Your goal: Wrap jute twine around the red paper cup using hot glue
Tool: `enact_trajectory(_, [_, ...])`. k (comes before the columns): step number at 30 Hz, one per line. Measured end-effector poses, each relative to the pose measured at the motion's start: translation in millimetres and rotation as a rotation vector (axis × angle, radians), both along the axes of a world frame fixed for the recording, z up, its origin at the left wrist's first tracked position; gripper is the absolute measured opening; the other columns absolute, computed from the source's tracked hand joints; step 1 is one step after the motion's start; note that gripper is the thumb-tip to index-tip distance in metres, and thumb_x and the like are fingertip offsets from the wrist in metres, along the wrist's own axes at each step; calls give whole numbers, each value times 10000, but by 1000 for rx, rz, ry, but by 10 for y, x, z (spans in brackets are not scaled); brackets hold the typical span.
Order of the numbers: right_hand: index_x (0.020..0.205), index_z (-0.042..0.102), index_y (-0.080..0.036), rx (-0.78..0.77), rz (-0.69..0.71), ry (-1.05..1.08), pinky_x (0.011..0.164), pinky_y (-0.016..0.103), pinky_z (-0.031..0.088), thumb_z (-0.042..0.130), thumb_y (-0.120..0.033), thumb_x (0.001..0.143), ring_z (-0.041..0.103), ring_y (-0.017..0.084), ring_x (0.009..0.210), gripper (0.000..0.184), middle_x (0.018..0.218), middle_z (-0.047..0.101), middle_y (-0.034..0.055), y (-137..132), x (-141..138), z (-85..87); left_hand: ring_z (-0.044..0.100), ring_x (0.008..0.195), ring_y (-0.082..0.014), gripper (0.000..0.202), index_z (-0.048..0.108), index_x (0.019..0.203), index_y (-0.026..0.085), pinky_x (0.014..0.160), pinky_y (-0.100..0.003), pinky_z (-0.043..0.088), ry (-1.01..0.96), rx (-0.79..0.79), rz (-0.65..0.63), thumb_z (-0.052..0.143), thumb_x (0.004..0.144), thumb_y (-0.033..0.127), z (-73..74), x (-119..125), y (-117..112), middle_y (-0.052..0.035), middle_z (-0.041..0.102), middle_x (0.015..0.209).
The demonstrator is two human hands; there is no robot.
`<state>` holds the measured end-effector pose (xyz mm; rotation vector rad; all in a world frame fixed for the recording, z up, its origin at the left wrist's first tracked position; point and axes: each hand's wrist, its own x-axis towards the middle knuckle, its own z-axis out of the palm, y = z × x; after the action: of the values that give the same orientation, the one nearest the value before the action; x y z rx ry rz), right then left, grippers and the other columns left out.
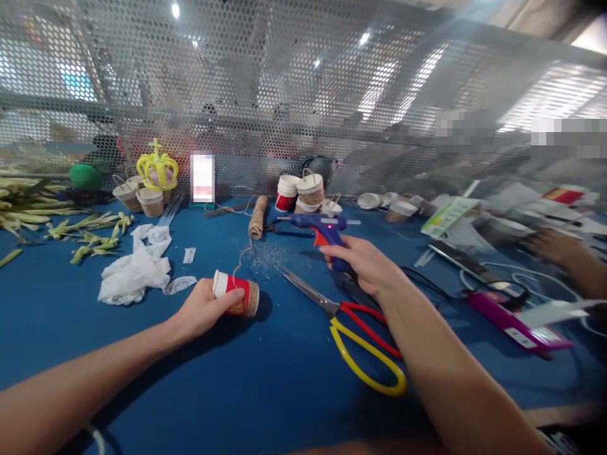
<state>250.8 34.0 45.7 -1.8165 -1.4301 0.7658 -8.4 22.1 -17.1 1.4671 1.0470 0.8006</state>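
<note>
My left hand (pixel 203 308) is wrapped round a red and white paper cup (pixel 228 285) lying on its side, its base end covered with brown twine. A strand runs from the cup up to a roll of twine (pixel 257 218). In my right hand (pixel 361 260) is a blue glue gun (pixel 317 221) with an orange trigger and a lit red light, its nozzle pointing left. Below it lie large scissors (pixel 334 308) with one red and one yellow handle, blades towards the roll. Clear glue bits (pixel 270 256) are scattered between cup and gun.
Twine-covered cups (pixel 310 186) stand at the back, beside a metal mesh screen (pixel 227 82). White crumpled cloth (pixel 135 275) and green stalks (pixel 90 230) lie left. A purple box (pixel 519 322) and white cables are at right, near another person's hand (pixel 552 246).
</note>
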Motion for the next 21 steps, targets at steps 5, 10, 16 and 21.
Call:
enact_trajectory(5, [758, 552, -157, 47, 167, 397, 460, 241, 392, 588, -308, 669, 479, 96, 489, 179, 589, 540, -2, -250, -267, 256, 420, 490, -94, 314, 563, 595, 117, 468, -193, 333, 11, 65, 7, 561, 692, 416, -8, -5, 18, 8, 511, 526])
enact_trajectory(10, [836, 588, -137, -11, 305, 395, 436, 228, 396, 552, -272, 722, 484, 97, 461, 180, 537, 552, -3, -388, -458, 161, 404, 463, -90, 307, 564, 582, 114, 441, -190, 315, 40, 38, 47, 572, 673, 407, -10, 12, 51, 7, 511, 503])
enact_trajectory(16, [721, 564, -147, -64, 352, 345, 441, 216, 413, 584, -308, 724, 463, 85, 415, 163, 444, 516, -27, -491, -449, 65, 377, 458, -84, 290, 543, 560, 129, 436, -190, 296, 47, 31, 29, 564, 679, 393, 29, 2, 50, 23, 487, 499])
enact_trajectory(21, [790, 530, -185, -73, 377, 192, 378, 197, 384, 566, -352, 733, 436, 84, 366, 181, 404, 485, -58, -546, -451, 95, 357, 461, -79, 290, 533, 557, 134, 438, -189, 287, 46, 35, 21, 562, 682, 394, 40, -16, 52, 33, 464, 498])
